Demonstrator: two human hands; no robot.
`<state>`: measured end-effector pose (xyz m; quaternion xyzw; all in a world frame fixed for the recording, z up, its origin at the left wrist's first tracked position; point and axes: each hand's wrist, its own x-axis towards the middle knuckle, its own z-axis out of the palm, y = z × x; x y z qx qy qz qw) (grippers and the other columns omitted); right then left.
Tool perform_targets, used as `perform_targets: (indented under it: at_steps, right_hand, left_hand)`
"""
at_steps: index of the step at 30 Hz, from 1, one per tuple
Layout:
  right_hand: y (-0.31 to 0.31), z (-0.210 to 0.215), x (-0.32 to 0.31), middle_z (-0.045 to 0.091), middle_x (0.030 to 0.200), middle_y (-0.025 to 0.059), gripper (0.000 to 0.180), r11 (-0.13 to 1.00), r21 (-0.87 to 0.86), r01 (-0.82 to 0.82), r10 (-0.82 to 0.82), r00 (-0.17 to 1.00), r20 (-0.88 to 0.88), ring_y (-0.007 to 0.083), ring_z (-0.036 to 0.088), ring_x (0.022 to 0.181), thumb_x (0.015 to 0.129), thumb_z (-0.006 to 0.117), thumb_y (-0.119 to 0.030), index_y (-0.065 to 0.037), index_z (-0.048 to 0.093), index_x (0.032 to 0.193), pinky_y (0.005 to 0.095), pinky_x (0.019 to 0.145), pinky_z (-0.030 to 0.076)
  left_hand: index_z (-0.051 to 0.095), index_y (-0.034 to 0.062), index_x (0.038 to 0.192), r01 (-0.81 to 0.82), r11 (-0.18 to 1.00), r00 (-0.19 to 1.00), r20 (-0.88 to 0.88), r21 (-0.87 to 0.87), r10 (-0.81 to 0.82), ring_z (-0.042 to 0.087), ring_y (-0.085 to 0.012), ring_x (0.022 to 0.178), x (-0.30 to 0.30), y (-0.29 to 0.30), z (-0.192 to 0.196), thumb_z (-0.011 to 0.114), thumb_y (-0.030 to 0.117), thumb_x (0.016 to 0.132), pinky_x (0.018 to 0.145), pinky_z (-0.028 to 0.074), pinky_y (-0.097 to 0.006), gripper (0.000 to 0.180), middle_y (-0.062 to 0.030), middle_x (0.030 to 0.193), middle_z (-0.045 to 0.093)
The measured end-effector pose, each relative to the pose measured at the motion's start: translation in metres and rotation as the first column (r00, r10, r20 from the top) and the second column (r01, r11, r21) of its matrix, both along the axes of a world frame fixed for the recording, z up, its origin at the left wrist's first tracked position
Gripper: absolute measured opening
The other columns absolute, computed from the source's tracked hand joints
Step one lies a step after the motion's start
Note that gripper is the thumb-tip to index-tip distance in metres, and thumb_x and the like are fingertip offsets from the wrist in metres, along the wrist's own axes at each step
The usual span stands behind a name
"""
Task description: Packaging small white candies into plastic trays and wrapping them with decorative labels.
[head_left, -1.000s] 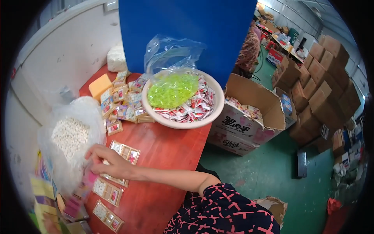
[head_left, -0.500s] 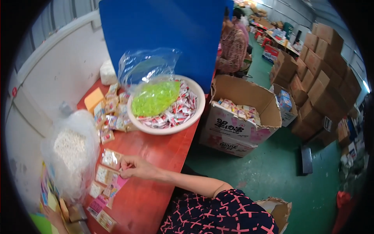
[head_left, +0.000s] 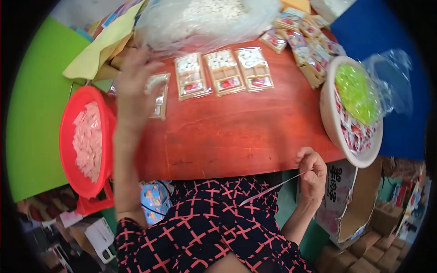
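My right hand (head_left: pixel 313 172) is over the table's front edge, fingers curled in a pinch. From it a thin pinkish strip (head_left: pixel 272 189) slants down to the left, perhaps a card seen edge-on. My left hand (head_left: pixel 136 75) is at the table's left, its fingers smeared by motion. It partly hides a clear-wrapped compartment tray (head_left: pixel 159 98). To its right lie three similar trays in a row: a left one (head_left: pixel 190 76), a middle one (head_left: pixel 223 73) and a right one (head_left: pixel 255 69). Each holds white pellets at the far end and a red-printed sachet at the near end.
A large plastic bag of white pellets (head_left: pixel 209 25) lies at the back. Packed trays (head_left: pixel 309 45) are heaped at back right, beside a pale basin (head_left: pixel 334 123) of sachets with a green bag. At left stands a red basin (head_left: pixel 109 132) of pink packets. An open carton (head_left: pixel 334 195) is below right.
The view has swung left, bringing in the red basin. Pink cards that lay across the trays no longer show there. My right hand has drawn back from the trays to the table's front edge.
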<state>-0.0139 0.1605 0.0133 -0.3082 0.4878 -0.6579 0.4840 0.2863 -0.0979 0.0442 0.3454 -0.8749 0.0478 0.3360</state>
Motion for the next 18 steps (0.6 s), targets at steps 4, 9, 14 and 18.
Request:
perform_targets:
  at_steps: [4,9,14,18]
  right_hand:
    - [-0.012,-0.006,-0.011,0.049,0.099,0.0072,0.038,0.997,0.069,-0.036,0.037,0.999,-0.023,0.0151,0.046,0.084,0.063,0.078,-0.029,-0.01,0.046,0.07,0.0268,0.075,0.036]
    - [-0.028,-0.018,-0.018,0.051,0.099,0.0089,0.037,0.994,0.092,-0.061,0.064,0.998,-0.023,0.015,0.048,0.084,0.063,0.078,-0.027,-0.009,0.046,0.069,0.0272,0.077,0.039]
    - [-0.038,-0.02,-0.017,0.053,0.1,0.0108,0.036,0.992,0.115,-0.044,0.043,0.999,0.016,0.0153,0.049,0.085,0.062,0.078,-0.025,-0.009,0.046,0.067,0.0274,0.078,0.041]
    - [-0.04,-0.023,-0.022,0.051,0.096,0.0115,0.037,0.993,0.111,-0.027,0.023,0.999,0.044,0.0163,0.048,0.079,0.063,0.077,-0.025,-0.008,0.045,0.069,0.0272,0.071,0.038]
  left_hand:
    - [0.06,0.0045,0.093,0.013,0.97,0.995,-0.099,0.244,0.011,0.045,-0.0371,0.114,-0.043,0.044,-0.034,0.071,0.009,0.067,0.094,0.037,-0.043,0.029,-0.0164,0.117,0.051]
    - [0.058,0.0043,0.098,0.138,0.918,0.989,-0.096,0.372,-0.11,0.043,-0.037,0.115,-0.092,0.038,-0.072,0.069,0.011,0.07,0.094,0.037,-0.045,0.031,-0.0183,0.117,0.051]
    - [0.055,-0.0001,0.099,0.248,0.951,0.968,-0.096,0.186,-0.233,0.049,-0.0339,0.105,-0.175,-0.034,-0.09,0.067,0.014,0.071,0.086,0.042,-0.042,0.034,-0.018,0.108,0.054]
    - [0.056,0.0022,0.104,0.192,0.944,0.973,0.071,0.269,-0.218,0.053,-0.0343,0.1,-0.206,-0.078,-0.1,0.062,0.015,0.078,0.085,0.043,-0.041,0.03,-0.0175,0.11,0.055]
